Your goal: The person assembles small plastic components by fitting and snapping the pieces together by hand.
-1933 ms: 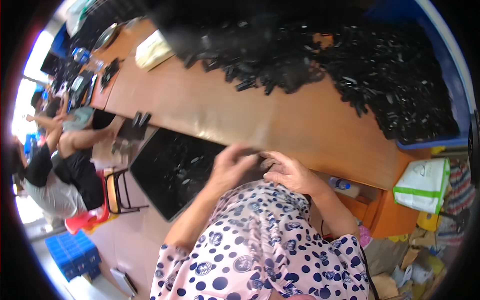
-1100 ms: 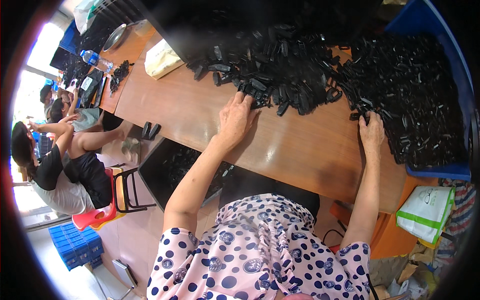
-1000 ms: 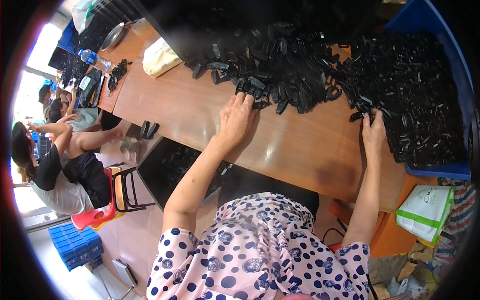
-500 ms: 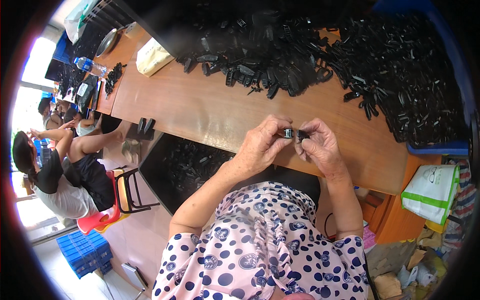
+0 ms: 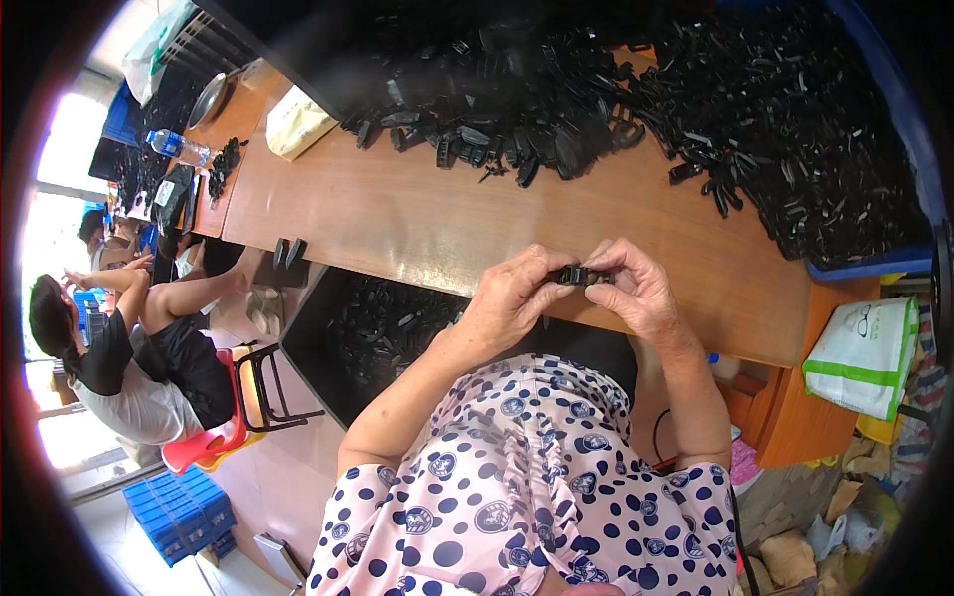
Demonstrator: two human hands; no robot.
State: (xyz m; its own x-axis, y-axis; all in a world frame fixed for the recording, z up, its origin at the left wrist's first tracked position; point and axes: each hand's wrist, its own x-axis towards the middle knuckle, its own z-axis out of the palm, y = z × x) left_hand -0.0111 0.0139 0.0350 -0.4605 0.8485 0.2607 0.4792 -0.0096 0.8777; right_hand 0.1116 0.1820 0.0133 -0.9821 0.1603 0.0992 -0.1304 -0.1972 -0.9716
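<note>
My left hand (image 5: 512, 298) and my right hand (image 5: 636, 290) meet over the near edge of the brown wooden table (image 5: 417, 219). Both pinch one small black plastic part (image 5: 576, 275) between their fingertips. Two big heaps of similar black plastic parts lie across the far side of the table: one at the middle (image 5: 497, 109), one at the right (image 5: 795, 129).
A black bin of black parts (image 5: 373, 328) stands below the table's near edge at my left. A person sits on a red chair (image 5: 214, 437) further left. A cream bag (image 5: 296, 124) and water bottle (image 5: 177, 149) lie on the table. A white-green bag (image 5: 863, 353) hangs right.
My hands, earlier spread out reaching into the two heaps, have come back together near my body, now gripping one small black part between them.
</note>
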